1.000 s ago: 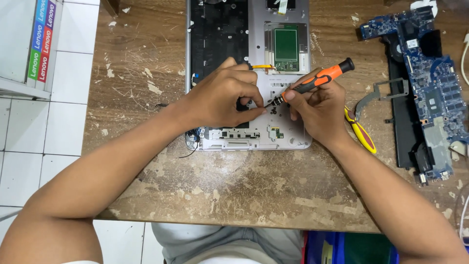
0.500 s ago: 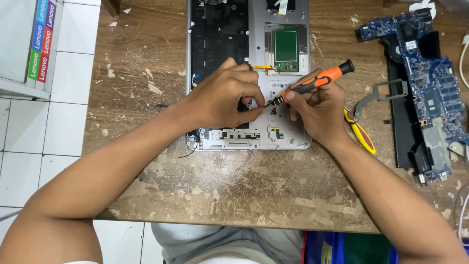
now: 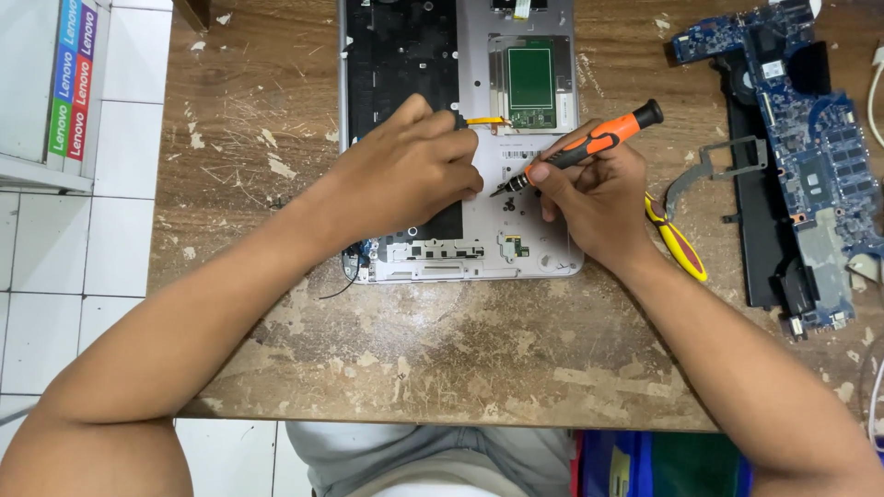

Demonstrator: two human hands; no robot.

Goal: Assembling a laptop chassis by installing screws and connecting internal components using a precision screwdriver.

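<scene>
Surface: worn wooden table with flaking finish, white floor tiles to the left.
Laptop shell: opened silver laptop base lies on the table's far middle, inner side up, with a green touchpad board exposed.
Left hand: left hand rests palm down on the shell, fingers curled and pressing near a small orange ribbon cable; whether it pinches anything I cannot tell.
Right hand: right hand is closed around an orange-and-black screwdriver, tip slanting down to the shell between the two hands.
Removed parts: blue motherboard sits well apart at the right edge, a grey metal bracket between it and the shell.
Other tool: yellow-handled tool lies just beside the right wrist.
Progress: judged well into disassembly, since the main board is already out; small boards along the shell's near edge and the touchpad board remain mounted.
Change: against the earlier frames, hands, screwdriver and parts sit in almost the same places; no clear shift shows.
</scene>
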